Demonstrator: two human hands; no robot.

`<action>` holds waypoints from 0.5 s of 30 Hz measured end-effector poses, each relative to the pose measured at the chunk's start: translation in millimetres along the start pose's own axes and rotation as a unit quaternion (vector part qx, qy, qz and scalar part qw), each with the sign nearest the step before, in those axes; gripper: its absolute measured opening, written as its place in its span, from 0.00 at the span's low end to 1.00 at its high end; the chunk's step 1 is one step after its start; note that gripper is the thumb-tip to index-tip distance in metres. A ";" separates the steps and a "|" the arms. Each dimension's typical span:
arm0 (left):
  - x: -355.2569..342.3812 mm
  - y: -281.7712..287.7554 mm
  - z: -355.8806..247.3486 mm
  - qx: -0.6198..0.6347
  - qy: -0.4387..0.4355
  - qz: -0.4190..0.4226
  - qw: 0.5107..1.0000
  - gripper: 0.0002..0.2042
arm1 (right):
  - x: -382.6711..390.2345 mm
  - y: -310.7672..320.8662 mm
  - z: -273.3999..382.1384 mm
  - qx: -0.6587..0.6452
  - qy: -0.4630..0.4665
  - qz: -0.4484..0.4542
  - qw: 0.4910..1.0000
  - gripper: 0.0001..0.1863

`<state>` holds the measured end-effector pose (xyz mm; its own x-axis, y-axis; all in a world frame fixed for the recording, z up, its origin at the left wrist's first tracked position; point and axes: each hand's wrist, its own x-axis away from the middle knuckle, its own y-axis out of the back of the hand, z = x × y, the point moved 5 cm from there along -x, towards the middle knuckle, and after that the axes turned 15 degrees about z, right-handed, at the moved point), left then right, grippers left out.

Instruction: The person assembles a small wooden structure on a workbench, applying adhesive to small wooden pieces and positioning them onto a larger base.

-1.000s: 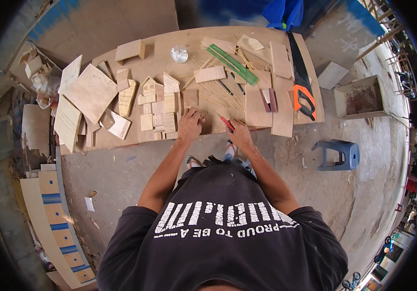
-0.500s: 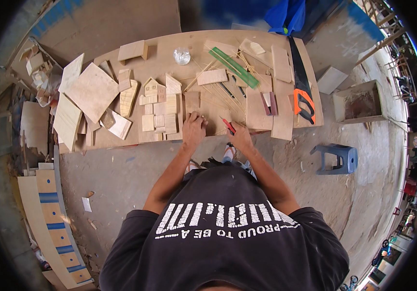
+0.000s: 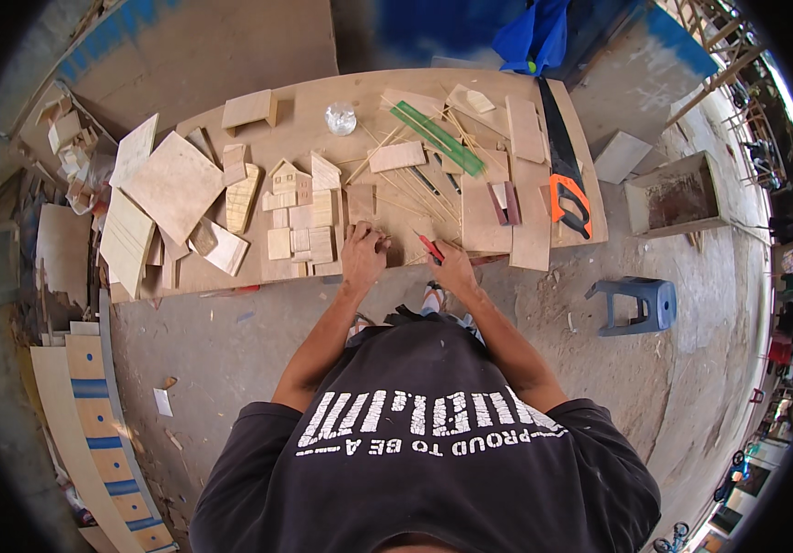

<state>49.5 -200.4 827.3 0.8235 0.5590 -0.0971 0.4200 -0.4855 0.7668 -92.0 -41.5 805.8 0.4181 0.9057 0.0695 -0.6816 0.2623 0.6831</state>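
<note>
My right hand (image 3: 453, 269) is wrapped round a red cutter knife (image 3: 429, 246), its tip pointing away to the left over the table's near edge. A short gap to its left, my left hand (image 3: 363, 255) rests at the same edge with curled fingers; what they pinch, if anything, is too small to make out. Just beyond the left hand lies a small flat wooden block (image 3: 360, 202). Left of it sits a little house-shaped assembly of wooden pieces (image 3: 300, 217). Thin bamboo sticks (image 3: 422, 198) fan out beyond both hands.
A green ruler (image 3: 438, 138) lies across the sticks, and an orange-handled handsaw (image 3: 569, 203) along the right side. Loose boards (image 3: 175, 187) pile up at the left. A clear plastic-looking item (image 3: 340, 118) stands at the back. On the floor are a blue stool (image 3: 636, 306) and an open box (image 3: 677, 196).
The whole view has shifted slightly, with the table lower in it. My left hand has turned a little; my right hand still grips the cutter knife in nearly the same place.
</note>
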 end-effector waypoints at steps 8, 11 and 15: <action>-1.0 -6.4 -1.9 -0.021 -0.029 -0.010 0.999 0.04 | -1.3 3.4 5.9 0.004 0.021 -0.001 1.000 0.08; -1.5 -5.2 -5.3 -0.020 -0.043 -0.015 0.999 0.03 | -1.3 1.5 2.7 0.007 0.018 0.000 1.000 0.08; 0.0 -1.4 -8.1 0.002 -0.038 -0.028 0.999 0.03 | -1.8 1.0 1.6 0.011 0.024 0.001 1.000 0.08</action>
<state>45.9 -194.3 831.4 0.8253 0.5330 -0.1866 0.4670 -0.4584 0.7562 -92.5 -43.4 807.5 0.3879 0.9210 0.0357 -0.6687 0.2546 0.6985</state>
